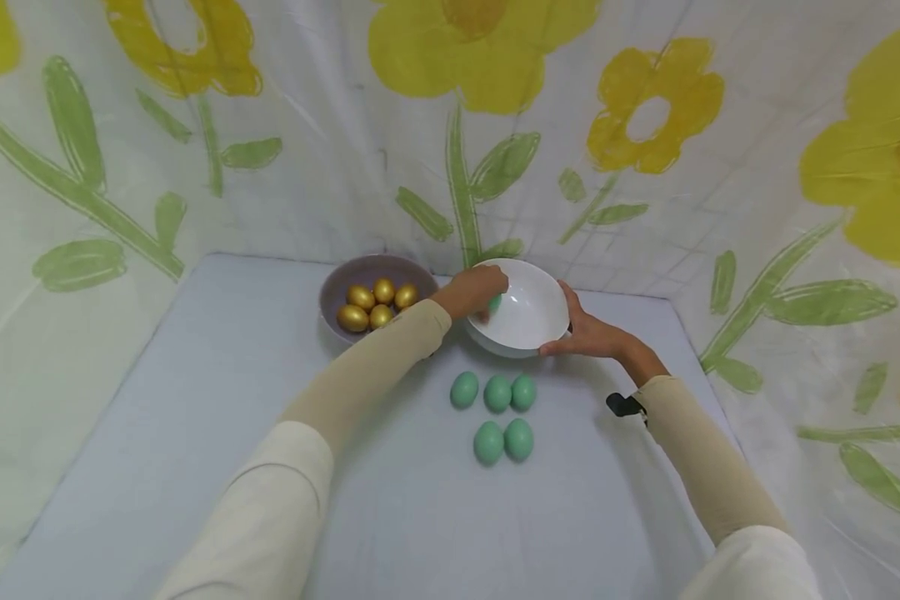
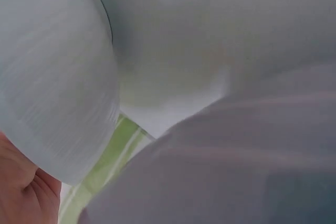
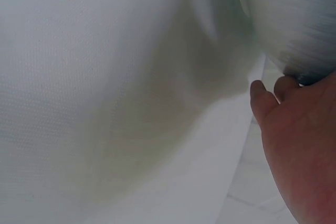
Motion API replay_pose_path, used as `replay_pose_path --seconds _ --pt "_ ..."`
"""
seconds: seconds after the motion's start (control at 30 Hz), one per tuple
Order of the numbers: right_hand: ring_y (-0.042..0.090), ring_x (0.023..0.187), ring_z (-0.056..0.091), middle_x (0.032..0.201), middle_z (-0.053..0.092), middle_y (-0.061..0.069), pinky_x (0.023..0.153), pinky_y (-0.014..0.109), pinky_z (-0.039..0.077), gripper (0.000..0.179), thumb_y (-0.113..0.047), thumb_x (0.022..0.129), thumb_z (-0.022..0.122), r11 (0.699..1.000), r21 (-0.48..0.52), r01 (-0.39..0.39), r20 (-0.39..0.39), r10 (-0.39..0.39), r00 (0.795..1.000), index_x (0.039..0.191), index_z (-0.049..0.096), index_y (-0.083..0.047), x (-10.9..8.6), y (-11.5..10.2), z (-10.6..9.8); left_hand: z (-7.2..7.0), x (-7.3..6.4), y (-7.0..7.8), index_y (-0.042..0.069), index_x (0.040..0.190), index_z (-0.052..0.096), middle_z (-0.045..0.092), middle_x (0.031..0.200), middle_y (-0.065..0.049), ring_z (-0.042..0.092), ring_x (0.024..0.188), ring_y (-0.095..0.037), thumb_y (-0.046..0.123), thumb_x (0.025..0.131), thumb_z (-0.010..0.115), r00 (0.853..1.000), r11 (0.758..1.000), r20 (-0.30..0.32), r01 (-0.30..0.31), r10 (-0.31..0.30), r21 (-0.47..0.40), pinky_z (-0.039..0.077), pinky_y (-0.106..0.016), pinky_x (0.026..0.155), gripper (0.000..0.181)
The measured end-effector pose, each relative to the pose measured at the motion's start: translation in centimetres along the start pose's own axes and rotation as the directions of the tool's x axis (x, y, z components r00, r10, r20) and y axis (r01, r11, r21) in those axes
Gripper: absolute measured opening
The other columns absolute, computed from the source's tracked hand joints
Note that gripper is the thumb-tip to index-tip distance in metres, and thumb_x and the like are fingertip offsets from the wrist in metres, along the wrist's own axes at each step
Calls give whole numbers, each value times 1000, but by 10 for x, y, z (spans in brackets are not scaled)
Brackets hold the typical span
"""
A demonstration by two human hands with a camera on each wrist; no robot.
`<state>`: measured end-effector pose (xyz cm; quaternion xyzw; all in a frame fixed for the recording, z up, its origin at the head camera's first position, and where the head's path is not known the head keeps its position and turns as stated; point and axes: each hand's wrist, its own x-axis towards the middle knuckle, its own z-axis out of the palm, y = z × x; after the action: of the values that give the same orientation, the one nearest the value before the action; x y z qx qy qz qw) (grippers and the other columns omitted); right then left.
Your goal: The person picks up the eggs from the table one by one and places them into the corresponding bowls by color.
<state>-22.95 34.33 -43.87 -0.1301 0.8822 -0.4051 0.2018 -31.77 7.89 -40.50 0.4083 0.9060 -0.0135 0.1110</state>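
Note:
My left hand [image 1: 471, 290] reaches over the near left side of a white bowl [image 1: 525, 312] and pinches a green egg [image 1: 496, 303] just inside it. The fingers cover part of that egg. The bowl tilts slightly toward me, its visible inside smooth and shiny. On its right side my right hand [image 1: 594, 333] grips the rim, thumb at the front and fingers behind. The right wrist view shows this hand [image 3: 299, 140] against the bowl's outer wall [image 3: 299, 19]. Several more green eggs [image 1: 498, 393] lie on the table in front of the bowl, in two loose rows.
A purple-grey bowl [image 1: 333, 292] with several golden eggs [image 1: 353, 318] stands left of the white one, partly behind my left forearm. Both bowls sit near the back edge of the white-covered table [image 1: 195, 417]. A flower-printed curtain [image 1: 307, 167] hangs behind it.

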Motion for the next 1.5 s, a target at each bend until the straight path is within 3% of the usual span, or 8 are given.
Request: replay_pose_path --seconds 0.37,0.5,0.67,0.87,1.07,1.27,1.33,1.5 --pt "41 155 22 174 -2 17 122 61 27 137 -32 88 89 1000 25 11 13 -12 1000 165 -24 -22 0 -3 -2 -1 -5 1 7 137 65 64 131 -11 61 120 -26 28 88 90 999 996 -42 -26 30 88 50 -36 104 59" --pt "42 154 23 174 -2 17 122 61 27 137 -31 88 89 999 28 17 22 -18 1000 165 -24 -21 0 -2 -2 -4 -8 -2 5 144 62 63 138 -12 58 128 -27 32 89 88 998 998 -43 -46 47 35 46 -37 111 67" --pt "40 155 22 174 -2 16 123 61 26 137 -32 88 89 999 31 12 27 -13 1000 166 -23 -24 1 0 -3 -21 -23 -9 6 157 50 52 158 -11 44 148 -29 40 96 78 997 985 -68 -48 38 -166 34 -38 123 75" --pt "40 156 18 174 -5 14 122 64 24 135 -30 89 88 999 29 23 24 -24 999 166 -22 -27 1 1 -3 -35 -51 -22 12 157 53 56 157 -7 51 144 -26 53 99 72 967 918 -244 -159 70 -364 39 -40 120 74" --pt "39 158 15 174 -5 16 124 63 22 134 -29 90 88 999 20 33 27 -33 999 166 -23 -24 -1 -3 -4 -31 -92 -20 19 156 55 61 152 -2 62 130 -17 54 97 75 919 861 -379 -275 105 -428 49 -33 107 72" --pt "40 156 18 174 -8 18 123 62 24 135 -26 90 87 999 23 22 32 -23 999 165 -25 -20 -4 -2 -4 -1 -137 -3 26 156 55 65 147 1 63 113 -11 46 93 82 888 784 -429 -380 162 -490 49 -28 103 72" --pt "40 156 19 174 -8 18 123 62 25 135 -26 90 87 1000 19 21 29 -22 999 165 -24 -20 -4 -2 -4 14 -149 2 26 157 55 56 155 6 61 130 -10 45 92 83 887 748 -427 -401 174 -528 46 -27 110 73" --pt "43 155 20 174 -6 19 122 65 26 136 -28 90 87 1000 4 27 34 -27 999 165 -26 -20 0 -5 -2 51 -171 4 19 156 55 59 154 -3 55 141 -19 38 94 83 899 664 -398 -412 184 -624 46 -33 114 70"
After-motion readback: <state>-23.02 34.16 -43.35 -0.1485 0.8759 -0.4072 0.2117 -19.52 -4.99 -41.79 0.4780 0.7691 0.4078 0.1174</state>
